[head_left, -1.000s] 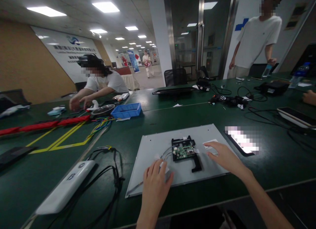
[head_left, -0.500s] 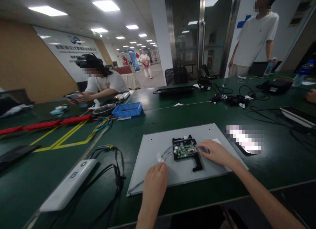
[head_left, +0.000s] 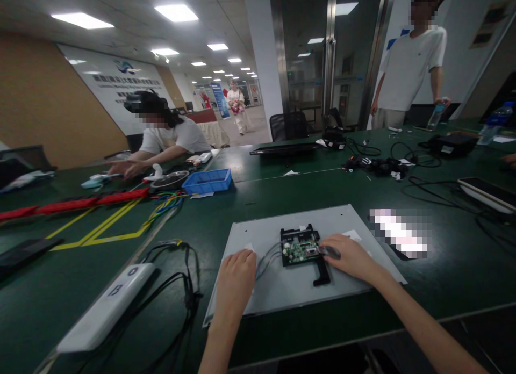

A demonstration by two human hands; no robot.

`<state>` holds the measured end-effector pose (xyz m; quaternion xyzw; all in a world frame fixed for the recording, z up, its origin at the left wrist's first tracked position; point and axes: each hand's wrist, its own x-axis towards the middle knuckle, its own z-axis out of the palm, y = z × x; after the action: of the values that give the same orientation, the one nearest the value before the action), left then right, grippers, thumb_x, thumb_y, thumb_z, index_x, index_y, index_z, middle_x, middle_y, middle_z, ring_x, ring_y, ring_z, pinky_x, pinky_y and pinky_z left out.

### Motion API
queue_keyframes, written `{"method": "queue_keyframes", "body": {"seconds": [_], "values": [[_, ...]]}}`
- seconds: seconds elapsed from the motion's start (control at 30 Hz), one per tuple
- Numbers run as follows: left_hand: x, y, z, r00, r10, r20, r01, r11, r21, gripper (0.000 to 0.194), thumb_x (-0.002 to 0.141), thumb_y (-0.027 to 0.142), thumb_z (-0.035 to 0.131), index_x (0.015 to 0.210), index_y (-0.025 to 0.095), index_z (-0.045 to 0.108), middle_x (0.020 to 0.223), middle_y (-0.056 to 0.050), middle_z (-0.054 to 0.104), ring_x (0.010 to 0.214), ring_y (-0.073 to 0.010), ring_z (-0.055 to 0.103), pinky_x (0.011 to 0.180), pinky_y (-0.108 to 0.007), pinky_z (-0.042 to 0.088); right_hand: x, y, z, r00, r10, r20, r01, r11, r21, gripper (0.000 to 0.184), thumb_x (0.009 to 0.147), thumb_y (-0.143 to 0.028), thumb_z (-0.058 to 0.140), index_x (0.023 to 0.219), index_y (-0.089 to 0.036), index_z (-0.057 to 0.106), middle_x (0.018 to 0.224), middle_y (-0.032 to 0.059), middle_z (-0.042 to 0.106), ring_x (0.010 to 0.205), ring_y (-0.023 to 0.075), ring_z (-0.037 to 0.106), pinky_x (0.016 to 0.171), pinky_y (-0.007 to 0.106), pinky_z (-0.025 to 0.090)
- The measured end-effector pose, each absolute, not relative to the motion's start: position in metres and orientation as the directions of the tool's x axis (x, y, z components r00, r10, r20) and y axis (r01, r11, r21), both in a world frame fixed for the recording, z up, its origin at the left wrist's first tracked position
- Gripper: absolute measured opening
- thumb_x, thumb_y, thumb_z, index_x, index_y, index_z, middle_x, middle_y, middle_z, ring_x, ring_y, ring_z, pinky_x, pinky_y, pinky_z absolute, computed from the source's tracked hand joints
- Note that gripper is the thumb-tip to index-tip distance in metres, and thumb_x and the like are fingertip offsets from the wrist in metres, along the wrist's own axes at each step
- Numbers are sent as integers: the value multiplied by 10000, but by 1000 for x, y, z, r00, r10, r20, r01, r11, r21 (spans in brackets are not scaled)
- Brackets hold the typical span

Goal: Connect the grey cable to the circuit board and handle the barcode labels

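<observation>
A light grey flat panel [head_left: 278, 296] lies on the table before me. On it sits a black plastic bracket [head_left: 321, 277] carrying a green circuit board [head_left: 297, 251]. Thin grey wires [head_left: 269, 254] run from the board's left side toward my left hand [head_left: 237, 274]. That hand is closed over the panel's left part, beside a bit of white tape [head_left: 250, 247]; what its fingers hold is hidden. My right hand [head_left: 349, 256] pinches a small dark grey oval piece [head_left: 330, 252] against the board's right edge, its kind unclear.
A lit phone [head_left: 399, 234] lies right of the panel. To the left are a white power strip [head_left: 107, 307] and black cables [head_left: 189, 288]. A blue bin [head_left: 207, 181] stands farther back. One person [head_left: 177, 135] sits across at left; another [head_left: 413, 73] stands at right.
My left hand has moved left across the panel, showing more of the grey wires. My right hand stays by the board with the dark piece. The seated person's phone is no longer visible.
</observation>
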<state>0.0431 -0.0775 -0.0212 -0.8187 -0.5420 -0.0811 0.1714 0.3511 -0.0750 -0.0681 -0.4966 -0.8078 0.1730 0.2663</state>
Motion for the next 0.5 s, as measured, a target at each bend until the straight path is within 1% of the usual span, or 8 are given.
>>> {"method": "queue_keyframes", "body": {"seconds": [0.07,0.13,0.23,0.33,0.43,0.5], "values": [[43,-76,-22,400,882,251,912,-356,-202,252,873,124,382,782,178,610,870,-79,663,854,-237,610,814,-383,414,348,-74,-70,-373,888,271,717,461,-523,237,844,-255,527,1056,-215,627,1071,43,645,989,187,567,863,325,436],[44,-76,-23,393,893,218,914,-353,-200,274,881,132,367,767,174,612,825,-78,662,833,-237,612,817,-394,406,346,-73,-72,-379,882,281,734,471,-489,214,866,-221,490,1018,-211,640,1037,40,656,958,179,580,844,314,445],[49,-79,-21,370,906,204,925,-338,-175,290,896,175,361,782,169,628,853,-90,671,866,-244,614,845,-410,391,347,-73,-73,-362,883,299,784,462,-415,230,880,-177,452,996,-206,649,1011,42,665,930,176,593,837,310,449],[57,-81,-17,342,919,194,938,-320,-137,285,903,228,374,804,172,636,871,-88,676,882,-249,614,850,-411,391,355,-74,-74,-298,897,326,857,401,-322,248,885,-148,430,998,-192,646,1028,59,662,941,188,595,850,317,447],[72,-75,-12,367,912,182,930,-355,-96,248,902,242,388,894,179,627,916,-75,671,896,-236,611,843,-389,401,365,-73,-78,-225,910,349,920,317,-232,257,880,-132,425,996,-174,650,1058,90,654,974,211,590,876,337,437],[86,-65,-8,407,897,171,913,-402,-65,229,899,240,399,969,184,609,943,-67,664,906,-224,608,832,-369,412,369,-72,-83,-199,919,341,940,277,-198,270,871,-120,422,996,-165,657,1087,106,647,998,224,586,887,347,434]]}}
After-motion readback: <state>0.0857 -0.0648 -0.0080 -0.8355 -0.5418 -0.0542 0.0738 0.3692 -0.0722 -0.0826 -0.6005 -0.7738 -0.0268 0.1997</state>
